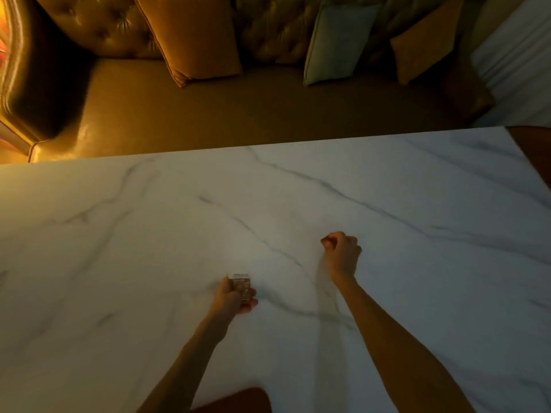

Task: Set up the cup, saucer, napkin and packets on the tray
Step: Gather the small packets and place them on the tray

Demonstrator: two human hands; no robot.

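My left hand (235, 296) hovers low over the white marble table (149, 234) and grips a few small packets (242, 284), stacked flat between thumb and fingers. My right hand (341, 253) is further out and to the right, fingers curled into a loose fist with nothing visible in it. No tray, cup, saucer or napkin appears in this view.
Beyond the table's far edge stands a brown leather sofa (208, 114) with an orange cushion (190, 37), a pale cushion (337, 43) and another orange cushion (423, 40). A brown rounded chair back (238, 400) shows at the near edge.
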